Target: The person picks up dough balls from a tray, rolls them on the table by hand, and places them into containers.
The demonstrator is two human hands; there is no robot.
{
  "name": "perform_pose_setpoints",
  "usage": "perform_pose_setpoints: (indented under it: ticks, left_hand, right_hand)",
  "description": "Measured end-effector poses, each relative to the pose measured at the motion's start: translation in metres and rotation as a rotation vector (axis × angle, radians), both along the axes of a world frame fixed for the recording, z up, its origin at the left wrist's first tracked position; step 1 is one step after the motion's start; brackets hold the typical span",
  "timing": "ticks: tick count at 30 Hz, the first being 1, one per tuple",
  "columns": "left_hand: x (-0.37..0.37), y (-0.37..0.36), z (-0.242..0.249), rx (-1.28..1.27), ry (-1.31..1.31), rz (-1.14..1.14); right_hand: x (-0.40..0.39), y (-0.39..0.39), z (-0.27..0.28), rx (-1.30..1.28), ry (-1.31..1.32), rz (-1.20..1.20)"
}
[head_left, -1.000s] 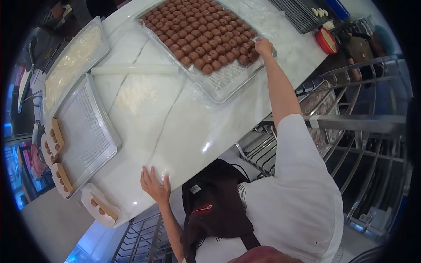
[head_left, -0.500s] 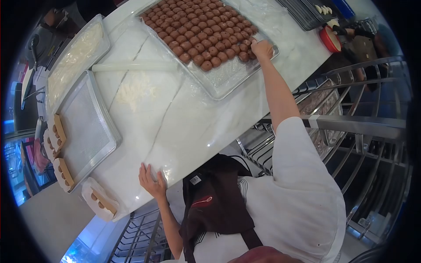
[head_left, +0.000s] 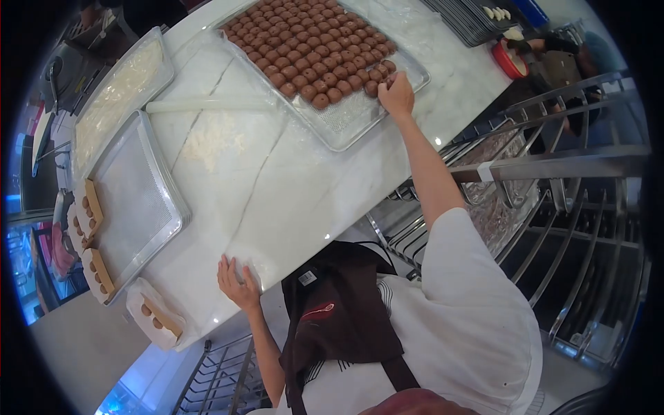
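My right hand (head_left: 398,97) is at the near right corner of the filled tray, beside the last balls. Its fingers are curled together; what they hold, if anything, is hidden. Rows of round brown dough balls (head_left: 311,52) cover most of the perforated metal tray (head_left: 339,142), which has clear plastic film around it. Bare perforated metal shows along the tray's near side. Resting on the near edge of the marble table (head_left: 277,200), my left hand (head_left: 238,283) has its fingers spread and holds nothing.
A stack of perforated trays (head_left: 135,187) lies left, near a pale rolling pin (head_left: 207,105) and a film-covered tray (head_left: 121,97). Small boxes of brown balls (head_left: 160,319) line the left edge. A red bowl (head_left: 510,61) stands far right. A metal rack (head_left: 553,166) flanks my right side.
My right hand has drawn back a little toward me along the tray's edge, with fingers still curled. My left hand stays on the table edge. The view has shifted slightly.
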State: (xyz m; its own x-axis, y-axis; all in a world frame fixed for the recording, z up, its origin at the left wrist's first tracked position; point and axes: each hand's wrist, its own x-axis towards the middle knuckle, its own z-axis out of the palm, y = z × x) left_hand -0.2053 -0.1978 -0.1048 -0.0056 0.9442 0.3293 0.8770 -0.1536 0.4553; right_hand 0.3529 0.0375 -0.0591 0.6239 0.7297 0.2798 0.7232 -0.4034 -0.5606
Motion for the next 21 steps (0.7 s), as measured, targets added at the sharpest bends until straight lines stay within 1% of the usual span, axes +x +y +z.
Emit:
perform_pose_setpoints:
  ticks: [2, 4, 5, 8, 9, 11, 14, 15, 16, 18, 19, 20, 21]
  left_hand:
    - [-0.001, -0.001, -0.001, -0.006, 0.012, 0.009]
    - [-0.001, -0.001, 0.000, 0.002, 0.006, 0.006]
    - [0.000, -0.002, 0.000, 0.005, 0.002, 0.011]
    - [-0.001, -0.002, -0.004, 0.001, 0.008, 0.020]
    - [0.000, -0.004, -0.004, 0.005, -0.010, 0.014]
    - [-0.002, -0.003, -0.004, -0.001, -0.005, 0.020]
    - [-0.002, -0.004, -0.002, 0.023, -0.012, 0.010]
    - [-0.001, -0.003, -0.002, 0.028, -0.018, -0.013]
    - [-0.001, -0.004, -0.001, 0.031, -0.020, -0.007]
    - [-0.002, -0.005, -0.002, 0.036, -0.025, -0.031]
    - [-0.001, -0.005, -0.002, 0.044, -0.024, -0.023]
    - [-0.002, -0.004, -0.002, 0.053, -0.022, -0.017]
    - [-0.003, -0.003, -0.001, 0.053, -0.023, -0.049]
  right_hand:
    - [-0.004, -0.001, 0.007, 0.060, 0.025, -0.053]
    - [-0.002, 0.001, 0.014, -0.004, 0.003, -0.049]
    - [0.002, 0.002, 0.020, -0.175, 0.046, 0.007]
    - [0.017, 0.010, -0.017, -0.133, -0.018, -0.015]
    - [0.019, 0.008, -0.016, -0.129, -0.035, -0.021]
    - [0.011, 0.000, -0.010, -0.140, 0.092, 0.043]
    - [-0.004, -0.012, 0.012, -0.129, 0.117, -0.040]
    - [-0.012, -0.015, 0.019, -0.089, 0.118, -0.119]
    - [-0.016, -0.018, 0.019, -0.084, 0.116, -0.144]
    - [-0.017, -0.022, 0.020, 0.001, 0.251, -0.398]
    - [-0.010, -0.024, 0.016, 0.052, 0.502, -0.432]
    - [-0.011, -0.028, 0.008, 0.062, 0.501, -0.462]
    - [-0.019, -0.034, 0.005, 0.126, 0.594, -0.397]
